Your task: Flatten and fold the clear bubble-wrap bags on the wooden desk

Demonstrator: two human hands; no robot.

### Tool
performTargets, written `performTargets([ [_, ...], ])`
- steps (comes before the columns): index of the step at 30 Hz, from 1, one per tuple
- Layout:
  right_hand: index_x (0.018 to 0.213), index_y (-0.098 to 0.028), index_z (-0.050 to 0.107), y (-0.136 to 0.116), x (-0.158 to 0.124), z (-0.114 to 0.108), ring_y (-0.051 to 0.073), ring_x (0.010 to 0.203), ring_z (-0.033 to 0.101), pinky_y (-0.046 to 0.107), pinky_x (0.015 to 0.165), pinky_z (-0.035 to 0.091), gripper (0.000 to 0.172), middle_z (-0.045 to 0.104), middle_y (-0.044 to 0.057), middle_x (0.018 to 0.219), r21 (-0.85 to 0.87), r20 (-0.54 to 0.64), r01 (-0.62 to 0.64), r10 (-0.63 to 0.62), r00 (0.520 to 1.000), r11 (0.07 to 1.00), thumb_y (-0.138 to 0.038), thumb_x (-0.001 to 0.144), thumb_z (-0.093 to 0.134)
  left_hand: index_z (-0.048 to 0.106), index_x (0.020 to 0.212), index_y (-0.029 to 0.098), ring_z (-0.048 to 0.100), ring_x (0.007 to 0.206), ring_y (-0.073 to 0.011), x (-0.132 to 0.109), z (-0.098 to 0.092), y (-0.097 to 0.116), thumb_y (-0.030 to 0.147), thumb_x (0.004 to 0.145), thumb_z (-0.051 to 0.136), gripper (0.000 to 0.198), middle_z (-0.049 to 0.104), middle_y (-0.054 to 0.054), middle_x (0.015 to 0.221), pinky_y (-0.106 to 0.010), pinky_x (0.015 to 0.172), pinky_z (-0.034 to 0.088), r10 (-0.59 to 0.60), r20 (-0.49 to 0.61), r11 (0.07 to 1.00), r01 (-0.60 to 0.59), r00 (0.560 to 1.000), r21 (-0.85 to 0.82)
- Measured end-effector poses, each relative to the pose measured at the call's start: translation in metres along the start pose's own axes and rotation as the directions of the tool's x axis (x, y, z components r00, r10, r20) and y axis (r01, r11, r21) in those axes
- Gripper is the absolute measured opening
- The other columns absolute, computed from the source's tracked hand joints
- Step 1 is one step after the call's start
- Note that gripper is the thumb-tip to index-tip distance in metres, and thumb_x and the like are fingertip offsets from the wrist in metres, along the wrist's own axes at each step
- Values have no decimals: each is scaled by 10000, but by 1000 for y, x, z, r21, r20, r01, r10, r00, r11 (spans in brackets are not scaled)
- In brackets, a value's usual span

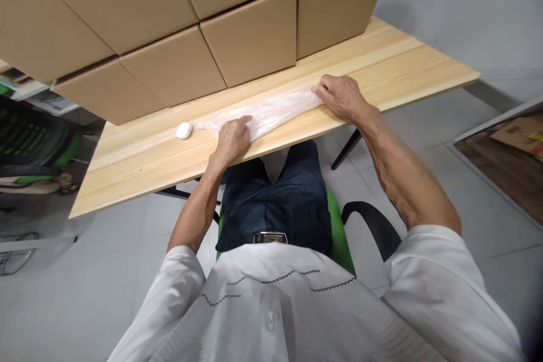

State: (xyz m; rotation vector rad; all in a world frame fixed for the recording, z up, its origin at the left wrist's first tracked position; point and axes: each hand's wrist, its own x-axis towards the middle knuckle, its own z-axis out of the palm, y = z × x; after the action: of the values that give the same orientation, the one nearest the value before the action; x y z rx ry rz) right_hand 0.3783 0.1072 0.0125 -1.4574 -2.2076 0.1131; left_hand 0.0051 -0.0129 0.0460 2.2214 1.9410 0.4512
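Note:
A thin clear plastic bag [271, 112] lies stretched flat along the light wooden table [139, 164]. My left hand [232, 139] rests on the bag's left part, index finger stretched forward, other fingers curled. My right hand [339, 96] presses the bag's right end, fingers bent together and pinching its edge. A small white rounded object [184, 130] sits on the table just left of the bag, a short way from my left hand.
Stacked cardboard boxes [237, 39] fill the back of the table, close behind the bag. I sit on a green chair with a black armrest [373, 226]. Another chair [38, 147] stands at left; flat cardboard [520, 136] lies on the floor at right.

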Motion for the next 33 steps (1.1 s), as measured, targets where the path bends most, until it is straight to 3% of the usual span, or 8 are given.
performTargets([
  [6, 1155, -224, 848, -15, -20, -1, 402, 1061, 774, 510, 982, 540, 472, 880, 204, 1115, -127, 60, -49, 57, 997, 991, -523, 1243, 494, 860, 1687, 258, 846, 1476, -420, -2, -1, -9, 167, 1102, 568, 660, 932, -167, 1506, -599, 1323, 650, 16, -31, 994, -13, 999, 112],
  [13, 1296, -171, 907, -25, -12, -3, 504, 1259, 800, 600, 1079, 558, 649, 900, 280, 1225, -217, 130, -121, 152, 980, 969, -589, 1285, 410, 762, 1795, 236, 824, 1475, -406, -7, -6, 12, 126, 1170, 465, 701, 871, -221, 1557, -533, 1275, 633, -79, 35, 958, 67, 996, 279],
  [18, 1266, -203, 929, -24, -13, -5, 514, 1290, 811, 626, 1104, 568, 704, 909, 257, 1202, -178, 123, -135, 159, 980, 975, -657, 1300, 393, 755, 1774, 244, 829, 1433, -400, -11, -4, 15, 150, 1195, 467, 654, 853, -219, 1556, -509, 1217, 641, -101, 28, 941, 86, 994, 328],
  [22, 1267, -187, 932, -24, -19, -12, 527, 1321, 822, 645, 1130, 580, 630, 917, 286, 1285, -211, 129, -163, 193, 973, 964, -563, 1286, 427, 756, 1730, 217, 839, 1403, -415, -12, -3, 14, 147, 1201, 442, 620, 840, -232, 1552, -506, 1148, 642, -102, 47, 924, 77, 994, 375],
  [26, 1170, -208, 919, -25, -18, -17, 512, 1320, 822, 628, 1145, 574, 605, 913, 266, 1257, -171, 119, -199, 221, 968, 965, -576, 1282, 452, 762, 1680, 196, 845, 1368, -424, -12, -4, 14, 143, 1200, 436, 583, 835, -239, 1511, -497, 1091, 636, -90, 62, 908, 56, 994, 414],
  [29, 1092, -219, 890, -21, -19, -15, 458, 1216, 834, 564, 1076, 592, 600, 907, 242, 1195, -127, 65, -207, 216, 974, 970, -562, 1275, 433, 769, 1646, 198, 844, 1353, -418, -14, -7, 15, 141, 1197, 453, 552, 828, -236, 1502, -480, 1068, 629, -92, 86, 903, 47, 992, 428],
  [33, 1209, -230, 879, -13, -27, -9, 403, 1162, 817, 512, 1027, 606, 496, 912, 200, 1216, 18, -28, -187, 188, 982, 982, -543, 1243, 497, 773, 1612, 194, 839, 1341, -421, -15, -8, 18, 131, 1197, 460, 524, 817, -246, 1511, -483, 1058, 625, -99, 103, 901, 45, 990, 431],
])
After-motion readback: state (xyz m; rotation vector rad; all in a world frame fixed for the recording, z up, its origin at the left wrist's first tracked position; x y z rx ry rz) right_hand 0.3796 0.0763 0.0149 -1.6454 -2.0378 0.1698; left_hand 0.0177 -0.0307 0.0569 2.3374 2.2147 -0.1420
